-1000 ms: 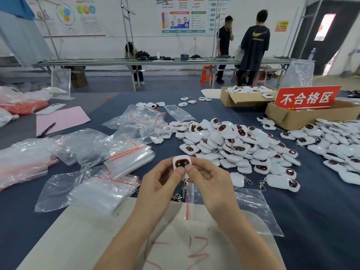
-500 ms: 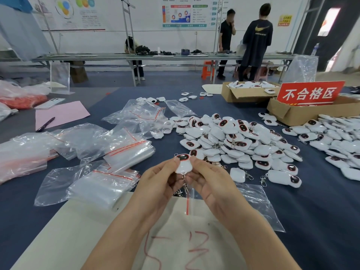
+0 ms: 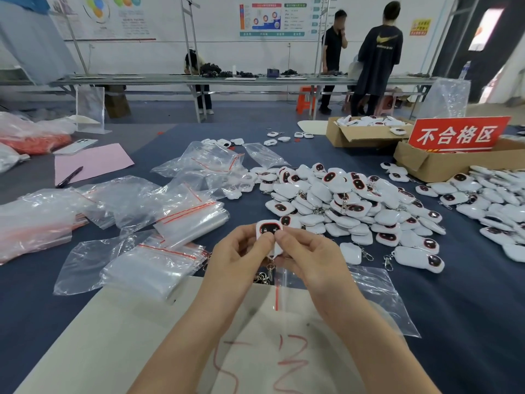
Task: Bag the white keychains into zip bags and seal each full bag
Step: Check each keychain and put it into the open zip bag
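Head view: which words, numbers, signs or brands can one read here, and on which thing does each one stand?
"不合格区": white characters on the red sign at the cardboard box.
Red handwritten marks on the beige board: scrawled, not surely readable.
Swoosh logo on the dark T-shirt: no words legible.
Wall posters and yellow notice: too small to read.
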